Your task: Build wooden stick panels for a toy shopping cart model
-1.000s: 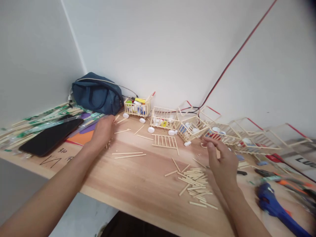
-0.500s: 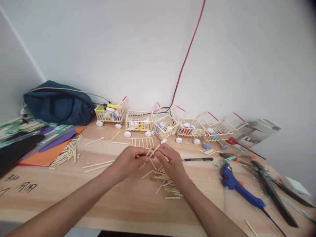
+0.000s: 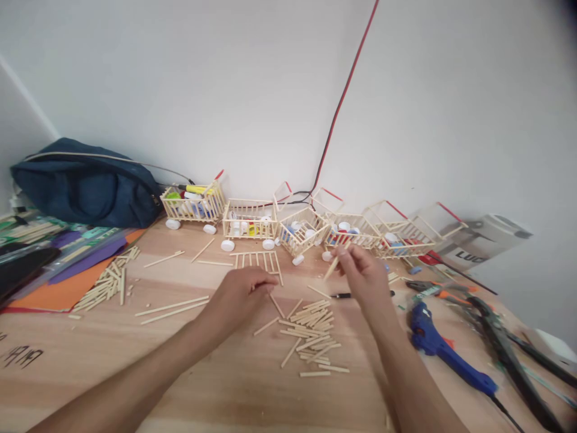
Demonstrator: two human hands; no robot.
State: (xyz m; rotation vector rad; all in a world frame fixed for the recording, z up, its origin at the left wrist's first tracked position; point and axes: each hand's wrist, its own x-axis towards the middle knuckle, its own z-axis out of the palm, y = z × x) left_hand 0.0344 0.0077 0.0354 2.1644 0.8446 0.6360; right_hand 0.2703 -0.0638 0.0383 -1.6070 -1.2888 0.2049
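My right hand (image 3: 367,281) pinches a short wooden stick (image 3: 332,267) and holds it slanting down over the table. Closed at the fingertips, my left hand (image 3: 241,300) hovers just below a ladder-like stick frame (image 3: 258,260); whatever it holds, if anything, cannot be made out. Between the hands and nearer to me lies a loose pile of short sticks (image 3: 311,328). A black pen (image 3: 341,295) lies partly hidden behind my right hand.
Several miniature stick carts (image 3: 250,219) with white wheels line the wall. On the right lie a blue glue gun (image 3: 451,355) and orange-handled pliers (image 3: 424,285). At left are a dark blue bag (image 3: 85,186), an orange sheet (image 3: 58,288) and another stick pile (image 3: 106,282).
My hands were close together with crossed sticks at the fingertips; now they are apart. My right hand has moved right and up with a stick, uncovering the pile. The view has shifted slightly.
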